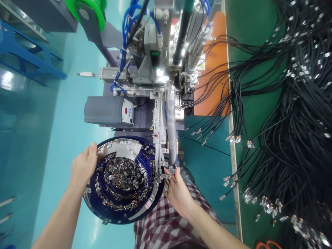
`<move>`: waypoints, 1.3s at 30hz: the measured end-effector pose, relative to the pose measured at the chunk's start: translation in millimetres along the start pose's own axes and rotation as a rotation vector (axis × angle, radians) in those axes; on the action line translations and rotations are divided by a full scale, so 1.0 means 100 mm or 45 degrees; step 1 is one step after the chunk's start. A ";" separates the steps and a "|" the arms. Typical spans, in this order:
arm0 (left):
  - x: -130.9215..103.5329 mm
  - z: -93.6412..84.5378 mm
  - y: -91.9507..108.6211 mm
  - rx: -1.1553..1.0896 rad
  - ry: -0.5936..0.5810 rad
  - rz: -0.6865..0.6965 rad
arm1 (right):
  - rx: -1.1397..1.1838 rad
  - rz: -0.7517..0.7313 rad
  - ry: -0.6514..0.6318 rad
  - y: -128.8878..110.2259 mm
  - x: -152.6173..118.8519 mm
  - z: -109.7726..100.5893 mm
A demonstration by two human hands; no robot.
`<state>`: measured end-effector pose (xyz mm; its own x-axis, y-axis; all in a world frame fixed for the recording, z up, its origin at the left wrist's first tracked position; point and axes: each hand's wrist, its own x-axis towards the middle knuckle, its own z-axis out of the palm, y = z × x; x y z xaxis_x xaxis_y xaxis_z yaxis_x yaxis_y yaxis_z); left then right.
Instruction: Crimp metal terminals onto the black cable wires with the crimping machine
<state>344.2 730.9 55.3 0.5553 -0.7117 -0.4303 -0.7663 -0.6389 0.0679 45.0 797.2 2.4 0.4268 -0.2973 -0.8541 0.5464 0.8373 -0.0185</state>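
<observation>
Head view, items as follows.

Bowl [90, 207], one, dark blue, round: at the front of the machine, below the grey control box [103, 110]; loaded with small metal parts [127, 174], heaped centrally and strung along the ledges.

Left hand [83, 164]: against the bowl's left rim, thumb at the edge; fingers largely hidden, so whether they grip cannot be told.

Right hand [178, 195]: at the bowl's right edge, just below the grey corrugated hose [170, 128]; thumb wide of the fingers, fingertips partly hidden, any hold uncertain.

Feed track [157, 121], pale metal: runs from the bowl's right side to the machine head.

Black cables [285, 121], many, metal-tipped: over the green table and orange plate [211, 100].

Risks, as judged: uneven pressure on the rim could tilt the bowl and spill parts; a sideways push could misalign the track; fingers near the brackets could be pinched.
</observation>
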 end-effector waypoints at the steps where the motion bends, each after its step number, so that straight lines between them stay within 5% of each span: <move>1: 0.02 0.01 -0.01 -0.011 0.008 -0.010 | 0.014 0.015 -0.002 -0.01 0.00 0.00; 17: 0.07 0.04 -0.04 -0.031 0.028 -0.054 | 0.139 0.034 -0.052 0.00 0.02 -0.02; 39: -0.07 -0.02 -0.04 -0.061 0.113 0.024 | -0.086 0.021 0.049 -0.08 0.07 -0.15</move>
<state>343.9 738.0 60.4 0.5691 -0.7453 -0.3473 -0.7616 -0.6370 0.1189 33.1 795.3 -11.6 0.4068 -0.2668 -0.8737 0.4892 0.8713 -0.0383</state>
